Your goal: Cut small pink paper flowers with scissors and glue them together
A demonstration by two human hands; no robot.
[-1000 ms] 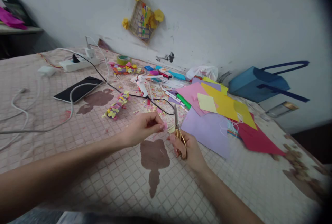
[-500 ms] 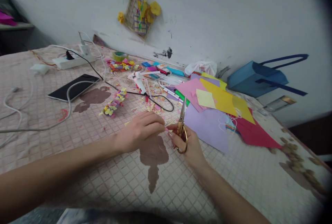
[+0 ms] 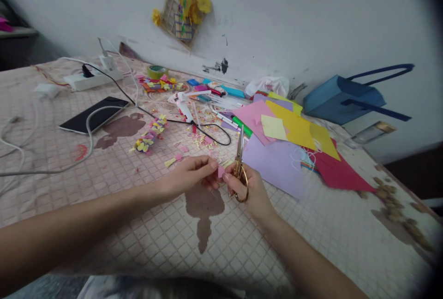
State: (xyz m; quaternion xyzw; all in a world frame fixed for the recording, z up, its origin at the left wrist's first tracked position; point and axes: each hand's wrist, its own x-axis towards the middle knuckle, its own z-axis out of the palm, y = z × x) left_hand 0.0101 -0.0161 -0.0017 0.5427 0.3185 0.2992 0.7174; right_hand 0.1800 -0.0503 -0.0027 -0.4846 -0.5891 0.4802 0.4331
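Between my fingertips is a small pink paper piece (image 3: 220, 171). My left hand (image 3: 192, 173) pinches it from the left side, with the thumb over the bent fingers. My right hand (image 3: 254, 190) holds gold-handled scissors (image 3: 238, 158), blades pointing up and away, while its thumb and fingertip also meet the pink piece. Just beyond my left hand lie small pink and pale-yellow paper scraps (image 3: 178, 156). Farther left rests a garland of yellow, pink and purple paper bits (image 3: 150, 135).
A white glue gun (image 3: 185, 107) with a black cord lies ahead, among paper shreds. Coloured sheets (image 3: 273, 165) and a green marker (image 3: 241, 126) are at the right. A black tablet (image 3: 93, 114), power strip (image 3: 92, 81) and cables occupy the left. A blue bag (image 3: 342, 100) stands against the wall.
My left hand has rolled over so its thumb now shows, and the pink piece is more visible between my hands. The scissors stay in my right hand. The view has shifted slightly.
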